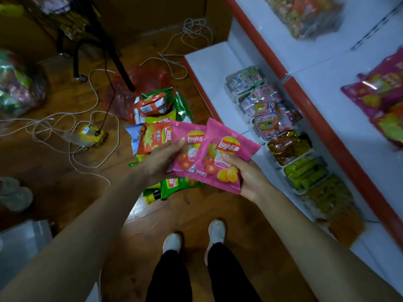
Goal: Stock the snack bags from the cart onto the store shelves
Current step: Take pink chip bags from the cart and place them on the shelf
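Two pink Lay's chip bags are held above the floor. My left hand (160, 162) grips the left pink bag (189, 149) by its lower left edge. My right hand (250, 177) holds the right pink bag (226, 158), thumb on its front, and this bag overlaps the other. Below them a pile of snack bags (157, 118) in orange, green, yellow and blue lies on the wooden floor. The white store shelves (218, 68) with red edging stand to the right, and their lower tier carries rows of small packets (272, 123).
White cables (87, 118) and a yellow power strip (91, 134) sprawl over the floor at left. A black stand leg (117, 59) rises behind the pile. Pink bags (379, 97) sit on the upper shelf. A clear bag of goods (17, 83) is at far left. My white shoes (194, 236) are below.
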Action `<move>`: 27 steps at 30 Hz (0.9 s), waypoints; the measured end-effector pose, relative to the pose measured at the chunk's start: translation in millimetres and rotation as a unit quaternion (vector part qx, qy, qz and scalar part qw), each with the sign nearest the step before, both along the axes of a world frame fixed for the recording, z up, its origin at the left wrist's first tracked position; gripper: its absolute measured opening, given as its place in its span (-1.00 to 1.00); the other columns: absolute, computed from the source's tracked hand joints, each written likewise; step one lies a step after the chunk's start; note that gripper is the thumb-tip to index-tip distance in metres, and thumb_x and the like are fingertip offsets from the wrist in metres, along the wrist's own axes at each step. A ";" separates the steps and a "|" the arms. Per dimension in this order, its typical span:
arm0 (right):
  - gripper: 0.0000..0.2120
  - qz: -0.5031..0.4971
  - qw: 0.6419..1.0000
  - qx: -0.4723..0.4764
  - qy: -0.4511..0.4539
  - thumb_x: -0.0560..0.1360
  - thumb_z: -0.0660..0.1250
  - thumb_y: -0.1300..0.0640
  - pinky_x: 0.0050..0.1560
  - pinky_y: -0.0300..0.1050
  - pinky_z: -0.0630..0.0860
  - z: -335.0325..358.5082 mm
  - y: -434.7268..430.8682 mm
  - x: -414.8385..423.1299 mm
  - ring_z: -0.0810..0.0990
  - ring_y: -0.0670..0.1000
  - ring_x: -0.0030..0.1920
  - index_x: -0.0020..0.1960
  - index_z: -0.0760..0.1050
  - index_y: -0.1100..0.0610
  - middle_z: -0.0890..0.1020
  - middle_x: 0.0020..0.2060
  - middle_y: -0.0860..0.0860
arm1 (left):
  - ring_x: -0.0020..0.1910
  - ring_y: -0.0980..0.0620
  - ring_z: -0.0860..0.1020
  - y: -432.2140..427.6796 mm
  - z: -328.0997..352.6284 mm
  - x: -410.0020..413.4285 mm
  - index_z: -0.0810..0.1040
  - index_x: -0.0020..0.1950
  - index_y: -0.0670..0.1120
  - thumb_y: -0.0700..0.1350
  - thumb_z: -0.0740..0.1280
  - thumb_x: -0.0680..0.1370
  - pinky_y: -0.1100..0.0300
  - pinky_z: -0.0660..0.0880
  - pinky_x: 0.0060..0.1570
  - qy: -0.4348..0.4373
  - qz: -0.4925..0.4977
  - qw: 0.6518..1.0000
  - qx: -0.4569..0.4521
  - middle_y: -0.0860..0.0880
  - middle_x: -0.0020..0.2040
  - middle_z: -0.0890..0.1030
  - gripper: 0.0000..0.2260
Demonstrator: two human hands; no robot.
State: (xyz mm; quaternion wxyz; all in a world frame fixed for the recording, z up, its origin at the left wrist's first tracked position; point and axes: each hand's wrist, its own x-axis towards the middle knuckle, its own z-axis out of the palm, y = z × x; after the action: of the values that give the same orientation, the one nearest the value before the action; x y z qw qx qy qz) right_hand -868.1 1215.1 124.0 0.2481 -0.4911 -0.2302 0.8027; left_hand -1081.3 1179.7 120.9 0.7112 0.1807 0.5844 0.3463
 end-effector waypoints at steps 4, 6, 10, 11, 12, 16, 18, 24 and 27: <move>-0.86 -0.062 0.997 0.022 -0.028 0.47 0.37 0.23 -0.10 0.04 0.64 35.7 -15.2 11.8 0.69 0.06 -0.15 0.01 0.58 0.09 0.69 -0.08 0.11 | -0.24 0.05 0.68 4.4 34.1 28.3 0.53 0.09 -0.01 0.05 0.42 0.38 0.16 0.61 -0.27 0.033 -0.030 0.998 0.038 0.01 -0.15 0.70 -0.67; -0.86 -0.090 0.995 0.027 -0.035 0.44 0.41 0.20 0.00 0.09 0.62 50.7 -24.9 20.6 0.68 0.09 -0.10 -0.01 0.61 0.08 0.69 -0.05 0.12 | -0.23 0.04 0.68 4.5 49.9 35.4 0.53 0.07 -0.01 0.00 0.44 0.36 0.14 0.62 -0.25 0.032 -0.042 0.996 0.070 0.01 -0.16 0.70 -0.69; -0.77 -0.175 0.981 0.058 -0.052 0.28 0.48 0.17 0.09 0.14 0.58 75.4 -48.1 41.9 0.68 0.10 -0.10 -0.06 0.64 0.08 0.70 -0.07 0.13 | -0.24 0.04 0.68 7.4 71.8 47.3 0.55 0.05 -0.05 -0.09 0.44 0.39 0.17 0.60 -0.29 0.032 -0.082 0.989 0.117 -0.02 -0.13 0.70 -0.74; -0.71 -0.193 0.977 0.063 -0.063 0.25 0.50 0.15 0.12 0.16 0.56 82.7 -53.8 48.1 0.68 0.12 -0.08 -0.03 0.63 0.10 0.70 -0.05 0.14 | -0.26 0.04 0.68 9.1 76.0 50.7 0.56 0.06 -0.09 -0.13 0.43 0.42 0.20 0.59 -0.32 0.036 -0.089 0.987 0.125 -0.04 -0.12 0.69 -0.77; -0.63 -0.207 0.973 0.067 -0.074 0.23 0.51 0.14 0.13 0.17 0.56 89.7 -59.3 54.4 0.67 0.13 -0.05 0.03 0.62 0.11 0.69 -0.02 0.15 | -0.26 0.04 0.68 11.0 80.9 55.0 0.57 0.07 -0.11 -0.15 0.43 0.44 0.21 0.59 -0.33 0.040 -0.102 0.985 0.134 -0.06 -0.10 0.69 -0.78; -0.39 -0.267 0.951 0.103 -0.115 0.21 0.54 0.11 0.10 0.14 0.58 114.5 -82.3 78.0 0.66 0.16 0.04 0.24 0.53 0.17 0.67 0.07 0.16 | -0.22 0.02 0.68 15.7 103.5 77.6 0.56 0.02 -0.08 -0.15 0.41 0.47 0.19 0.63 -0.23 0.037 -0.168 0.971 0.165 -0.07 -0.07 0.69 -0.86; -0.44 -0.313 0.929 0.133 -0.147 0.26 0.53 0.12 0.02 0.07 0.61 124.4 -94.4 86.5 0.68 0.11 0.01 0.24 0.53 0.15 0.68 0.04 0.11 | -0.18 0.00 0.68 16.9 113.3 91.0 0.57 0.05 -0.09 -0.12 0.42 0.46 0.16 0.63 -0.16 0.040 -0.198 0.963 0.180 -0.08 -0.05 0.69 -0.82; -0.69 -0.377 0.878 0.206 -0.210 0.40 0.47 0.20 0.05 0.03 0.60 143.6 -124.0 109.5 0.67 0.03 0.03 0.09 0.53 -0.02 0.68 0.00 -0.03 | -0.15 -0.02 0.68 16.8 137.1 123.8 0.56 0.10 -0.13 -0.13 0.41 0.47 0.17 0.63 -0.18 0.032 -0.262 0.942 0.205 -0.11 -0.04 0.69 -0.78; -0.54 -0.403 0.868 0.192 -0.217 0.35 0.51 0.10 0.16 0.14 0.55 150.0 -138.4 122.7 0.64 0.06 0.10 0.22 0.50 0.01 0.66 0.09 0.01 | -0.12 -0.04 0.68 17.9 150.8 142.6 0.55 0.16 -0.14 -0.09 0.43 0.44 0.08 0.62 -0.08 0.043 -0.306 0.926 0.219 -0.12 0.00 0.68 -0.69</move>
State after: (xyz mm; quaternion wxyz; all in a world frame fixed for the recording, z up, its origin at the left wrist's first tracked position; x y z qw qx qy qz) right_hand -745.3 1076.7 274.0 0.5837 -0.6452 -0.2100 0.4460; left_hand -938.7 1197.6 271.7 0.6997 0.5163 0.4404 0.2235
